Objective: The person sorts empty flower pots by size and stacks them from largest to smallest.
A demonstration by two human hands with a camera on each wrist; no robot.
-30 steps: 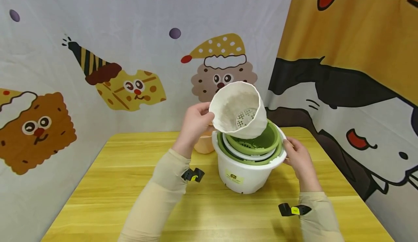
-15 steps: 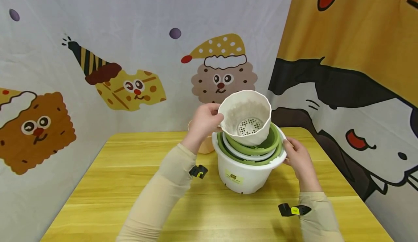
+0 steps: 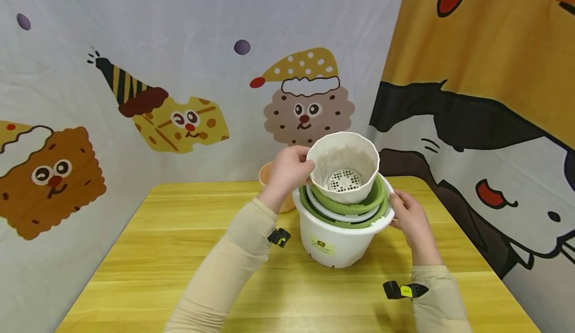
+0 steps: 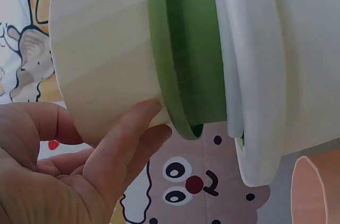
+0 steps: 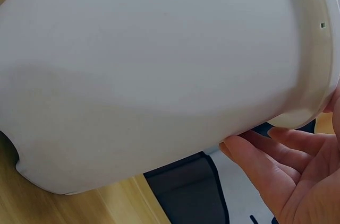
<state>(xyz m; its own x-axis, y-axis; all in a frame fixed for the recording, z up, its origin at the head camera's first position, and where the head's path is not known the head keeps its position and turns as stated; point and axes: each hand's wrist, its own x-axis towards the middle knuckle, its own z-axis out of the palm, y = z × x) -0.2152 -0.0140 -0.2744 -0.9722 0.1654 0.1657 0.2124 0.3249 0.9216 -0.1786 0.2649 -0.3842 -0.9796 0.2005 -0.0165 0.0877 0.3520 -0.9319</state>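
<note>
My left hand (image 3: 291,170) pinches the left rim of a small white faceted flowerpot (image 3: 343,156) with a perforated base. In the left wrist view this small flowerpot (image 4: 101,49) sits partly inside a green pot (image 4: 194,49). Below the green pot, a pale grey-white pot (image 3: 346,217) and another green pot (image 3: 342,224) are nested in a large white flowerpot (image 3: 337,247). My right hand (image 3: 410,219) grips the right rim of the large flowerpot; in the right wrist view its thumb (image 5: 260,163) lies under the flared rim. The pots' lower parts are hidden inside each other.
A peach-coloured pot (image 3: 288,204) stands on the wooden table (image 3: 179,233) behind my left hand, partly covered by it. Cartoon-printed cloths (image 3: 202,33) hang behind and at the right side of the table. The large flowerpot carries a yellow label (image 3: 321,244).
My left hand has moved right and down, lowering the small white flowerpot into the nested green pot and turning it more upright. My right hand and the large flowerpot have stayed in place.
</note>
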